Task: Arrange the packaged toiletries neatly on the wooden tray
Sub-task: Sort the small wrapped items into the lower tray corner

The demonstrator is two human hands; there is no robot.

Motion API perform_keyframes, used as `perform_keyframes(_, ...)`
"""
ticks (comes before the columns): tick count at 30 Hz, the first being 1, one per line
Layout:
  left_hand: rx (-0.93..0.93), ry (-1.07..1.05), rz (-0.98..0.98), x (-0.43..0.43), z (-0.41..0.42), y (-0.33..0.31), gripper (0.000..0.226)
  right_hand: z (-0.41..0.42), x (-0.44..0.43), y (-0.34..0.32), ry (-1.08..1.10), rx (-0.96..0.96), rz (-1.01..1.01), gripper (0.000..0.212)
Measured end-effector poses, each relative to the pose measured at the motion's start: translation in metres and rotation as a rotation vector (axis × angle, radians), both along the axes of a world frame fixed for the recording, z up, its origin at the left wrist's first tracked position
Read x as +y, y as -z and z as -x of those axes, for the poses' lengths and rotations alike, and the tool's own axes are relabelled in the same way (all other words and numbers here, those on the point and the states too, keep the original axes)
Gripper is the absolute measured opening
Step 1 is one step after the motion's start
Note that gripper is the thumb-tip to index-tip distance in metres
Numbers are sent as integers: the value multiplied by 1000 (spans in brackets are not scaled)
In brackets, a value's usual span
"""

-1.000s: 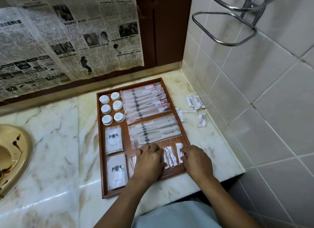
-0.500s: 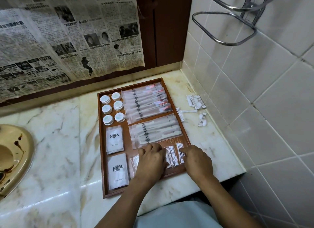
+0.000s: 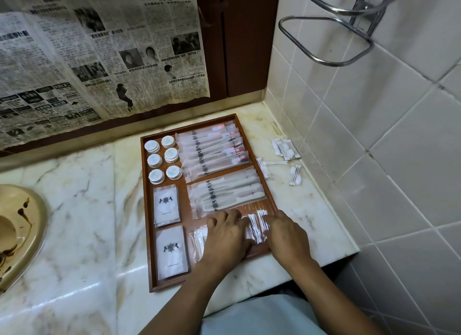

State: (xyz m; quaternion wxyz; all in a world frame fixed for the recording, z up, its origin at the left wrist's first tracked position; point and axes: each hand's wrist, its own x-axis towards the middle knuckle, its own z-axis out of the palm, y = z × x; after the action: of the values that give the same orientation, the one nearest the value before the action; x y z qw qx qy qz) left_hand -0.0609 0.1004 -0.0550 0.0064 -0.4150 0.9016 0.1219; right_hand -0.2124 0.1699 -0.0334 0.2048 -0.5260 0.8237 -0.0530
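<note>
Marble counter beneath wooden tray, loose swab packets beside it, both hands' fingers spread flat on cotton-swab packets.

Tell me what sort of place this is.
Probably a hotel bathroom: a marble counter with a basin at its left, tiled wall with a metal rack, and a wooden tray of packaged guest toiletries.

The wooden tray is showing a reddish-brown finish. The six round jars are showing white lids with pale green prints. The two flat sachets are showing white faces with a black emblem. The comb packets are showing translucent white with black crests. The marble counter is showing cream with tan veining. The wall tiles are showing pale grey.
</note>
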Motion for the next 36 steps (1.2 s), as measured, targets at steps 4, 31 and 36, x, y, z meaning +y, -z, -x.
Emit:
perform_keyframes(4, -24, 0, 8, 1, 4, 3, 47, 0, 0, -4, -28, 16, -28, 36)
perform_keyframes(31, 10, -9, -23, -1, 0, 2, 53, -6, -4, 2, 10, 40, 18, 30)
perform_keyframes(36, 10, -13, -35, 0, 1, 1, 53, -7, -5, 4, 27, 29, 49, 28)
